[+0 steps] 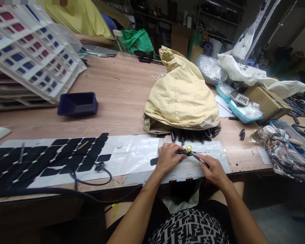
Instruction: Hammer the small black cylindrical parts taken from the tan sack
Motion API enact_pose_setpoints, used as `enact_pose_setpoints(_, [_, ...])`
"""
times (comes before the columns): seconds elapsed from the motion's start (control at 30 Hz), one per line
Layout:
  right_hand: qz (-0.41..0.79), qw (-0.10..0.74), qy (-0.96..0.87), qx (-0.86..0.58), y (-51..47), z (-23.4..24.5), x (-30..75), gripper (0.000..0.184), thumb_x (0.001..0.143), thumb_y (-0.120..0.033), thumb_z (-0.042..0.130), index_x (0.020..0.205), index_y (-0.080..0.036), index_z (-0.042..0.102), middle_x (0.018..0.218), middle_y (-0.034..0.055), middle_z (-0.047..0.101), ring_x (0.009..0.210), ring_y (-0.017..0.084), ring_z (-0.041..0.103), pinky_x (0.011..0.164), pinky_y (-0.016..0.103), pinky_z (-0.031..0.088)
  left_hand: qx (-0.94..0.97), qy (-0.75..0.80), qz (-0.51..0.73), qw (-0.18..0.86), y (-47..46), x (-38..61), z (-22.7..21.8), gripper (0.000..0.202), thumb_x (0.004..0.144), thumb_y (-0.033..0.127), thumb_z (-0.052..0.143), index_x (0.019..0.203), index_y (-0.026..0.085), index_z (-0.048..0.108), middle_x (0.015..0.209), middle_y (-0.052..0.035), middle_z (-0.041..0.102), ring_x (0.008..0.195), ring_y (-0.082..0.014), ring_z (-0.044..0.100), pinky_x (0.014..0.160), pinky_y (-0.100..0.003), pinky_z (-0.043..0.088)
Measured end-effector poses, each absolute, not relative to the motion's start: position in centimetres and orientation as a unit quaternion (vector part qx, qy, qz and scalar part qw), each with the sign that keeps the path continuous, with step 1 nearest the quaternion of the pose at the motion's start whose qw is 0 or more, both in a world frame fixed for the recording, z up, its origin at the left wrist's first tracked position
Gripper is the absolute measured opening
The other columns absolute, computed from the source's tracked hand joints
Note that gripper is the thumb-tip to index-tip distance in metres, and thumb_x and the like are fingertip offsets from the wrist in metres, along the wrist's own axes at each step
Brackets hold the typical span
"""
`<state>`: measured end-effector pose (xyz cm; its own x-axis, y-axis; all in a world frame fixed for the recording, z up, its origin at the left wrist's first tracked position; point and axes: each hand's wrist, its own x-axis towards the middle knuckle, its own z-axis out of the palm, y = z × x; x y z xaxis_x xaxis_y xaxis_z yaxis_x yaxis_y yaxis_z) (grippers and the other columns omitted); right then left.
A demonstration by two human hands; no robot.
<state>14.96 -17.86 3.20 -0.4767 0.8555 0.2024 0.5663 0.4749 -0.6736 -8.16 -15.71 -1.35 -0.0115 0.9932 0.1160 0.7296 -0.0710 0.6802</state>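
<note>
Low over the grey-white sheet (218, 156) at the table's front edge, my left hand (169, 156) is closed, thumb and fingers pinching a small black part that is mostly hidden. A round yellow-green piece (188, 148) shows at its fingertips. My right hand (215, 171) grips a slim dark pen-like tool (200, 158), its tip reaching up to the yellow-green piece; whether they touch I cannot tell. Several black pen-shaped parts (181, 136) stick out from under a pale yellow cloth sack (181, 95) just beyond my hands.
Flat black pieces (83, 149) cover a white sheet on the left, with a black cable (91, 183) across it. Behind stand a dark blue tray (77, 104) and white crates (38, 51). A glass jar (261, 135) and blue baskets (246, 113) are right. A person in yellow (83, 20) sits opposite.
</note>
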Motion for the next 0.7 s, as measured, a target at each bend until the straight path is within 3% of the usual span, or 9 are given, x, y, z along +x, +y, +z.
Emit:
enact_pose_setpoints(0.23, [0.23, 0.296, -0.824, -0.424, -18.22, 3.81, 14.37, 0.044, 0.099, -0.017, 0.047, 0.139, -0.027, 0.061, 0.108, 0.0078, 0.073, 0.097, 0.023, 0.069, 0.09, 0.037, 0.056, 0.664, 0.643, 0.304, 0.231, -15.75, -8.16, -1.08, 0.02, 0.077, 0.035, 0.078, 0.096, 0.031, 0.074, 0.098, 0.0003, 0.072, 0.104, -0.0266, 0.053, 0.091, -0.042, 0.036])
enact_pose_setpoints(0.43, [0.158, 0.214, -0.86, -0.435, -18.45, 3.32, 14.48, 0.048, 0.097, -0.013, 0.045, 0.14, -0.029, 0.06, 0.09, 0.0051, 0.069, 0.078, 0.019, 0.065, 0.074, 0.029, 0.056, 0.662, 0.647, 0.303, 0.228, -15.73, -8.01, -0.97, 0.013, 0.08, 0.036, 0.075, 0.092, 0.031, 0.076, 0.097, -0.0004, 0.072, 0.102, -0.0262, 0.053, 0.092, -0.043, 0.036])
enact_pose_setpoints(0.7, [0.199, 0.288, -0.828, -0.437, -18.51, 4.3, 15.06, 0.044, 0.1, -0.017, 0.044, 0.141, -0.026, 0.059, 0.094, 0.0065, 0.069, 0.083, 0.021, 0.066, 0.077, 0.033, 0.055, 0.665, 0.639, 0.309, 0.234, -15.79, -8.11, -1.08, 0.015, 0.082, 0.035, 0.074, 0.097, 0.032, 0.076, 0.098, -0.0001, 0.072, 0.103, -0.0258, 0.052, 0.094, -0.044, 0.035])
